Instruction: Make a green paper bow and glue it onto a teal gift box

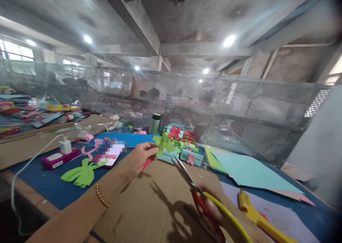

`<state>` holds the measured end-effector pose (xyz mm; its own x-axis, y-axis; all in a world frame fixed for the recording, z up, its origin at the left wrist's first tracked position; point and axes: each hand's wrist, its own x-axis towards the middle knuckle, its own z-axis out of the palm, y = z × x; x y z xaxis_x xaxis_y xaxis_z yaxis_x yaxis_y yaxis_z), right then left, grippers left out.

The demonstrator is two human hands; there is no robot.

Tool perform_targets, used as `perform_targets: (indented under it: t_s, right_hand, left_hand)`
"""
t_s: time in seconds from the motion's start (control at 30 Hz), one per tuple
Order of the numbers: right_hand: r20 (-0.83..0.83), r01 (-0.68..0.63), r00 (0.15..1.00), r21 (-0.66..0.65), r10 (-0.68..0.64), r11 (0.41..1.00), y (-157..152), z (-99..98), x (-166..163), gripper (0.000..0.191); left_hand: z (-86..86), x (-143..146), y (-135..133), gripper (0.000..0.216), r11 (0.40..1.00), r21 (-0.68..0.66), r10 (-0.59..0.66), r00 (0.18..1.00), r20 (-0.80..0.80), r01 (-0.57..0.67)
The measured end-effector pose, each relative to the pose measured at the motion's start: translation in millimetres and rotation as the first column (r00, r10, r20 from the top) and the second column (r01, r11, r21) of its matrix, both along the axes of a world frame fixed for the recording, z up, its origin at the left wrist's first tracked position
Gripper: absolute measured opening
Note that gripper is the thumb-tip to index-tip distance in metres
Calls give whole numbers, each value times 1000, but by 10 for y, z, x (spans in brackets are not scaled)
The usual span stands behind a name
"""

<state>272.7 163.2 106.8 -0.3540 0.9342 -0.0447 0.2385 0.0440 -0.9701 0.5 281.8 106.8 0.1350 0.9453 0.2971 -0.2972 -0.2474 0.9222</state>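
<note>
My left hand [144,157] pinches a light green paper cut-out [163,143] between thumb and fingertips, above a cardboard sheet [155,204]. A bead bracelet is on that wrist. In my right hand [213,205] are scissors [187,174] with red and yellow handles. Their blades point up and left, slightly parted, apart from the cut-out. Behind the left hand stand small paper boxes; a light blue one [196,160] bears a pink paper bow. Another green paper cut-out [81,173] lies left of my left forearm.
A yellow glue gun [258,216] lies to the right, with coloured paper sheets [256,173] behind it. On the left are a purple power strip [60,160] with a white charger and a phone [114,156]. A green bottle [155,123] stands near a perforated partition [227,118].
</note>
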Motion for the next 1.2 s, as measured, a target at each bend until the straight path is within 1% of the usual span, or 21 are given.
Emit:
perform_targets:
  t_s: [0.07,0.17,0.23,0.3,0.47,0.57,0.7,0.77,0.93,1.03,1.2]
  right_hand:
    - [37,-35,999,16,34,999,-33,-5,-30,69]
    - [97,22,995,25,-24,999,-84,14,-71,75]
    - [104,45,993,29,-48,999,-103,26,-83,76]
    - [114,41,992,36,-45,998,-101,22,-78,76]
    - [203,20,979,76,-35,997,-47,-21,-37,74]
    - [205,4,978,94,-23,996,-52,6,-59,73]
    - [188,61,979,126,-84,990,-82,53,-94,68]
    - [193,69,977,133,-94,989,-69,36,-81,68]
    - [232,17,972,114,-43,993,-12,-69,-10,67]
    - [220,27,974,106,-50,994,-18,-81,-11,68]
    - [213,36,975,154,-69,987,-48,-27,-52,65]
  left_hand:
    - [-30,16,-26,20,999,-9,-47,999,-11,47]
    - [-37,41,-85,19,995,-35,-90,996,-23,89]
    - [-13,61,-140,18,992,-71,-107,994,-23,105]
    - [23,85,-199,18,989,-95,-119,992,-31,116]
    - [76,131,-284,17,986,-103,-139,989,-52,133]
    - [59,131,-273,19,985,-125,-123,992,-27,119]
    - [28,125,-238,22,981,-157,-119,992,-33,112]
    - [25,129,-227,23,981,-156,-121,993,-17,117]
    - [27,136,-223,27,982,-166,-83,995,48,90]
    - [25,138,-238,25,978,-176,-110,993,35,115]
    - [42,155,-287,25,971,-193,-140,990,11,139]
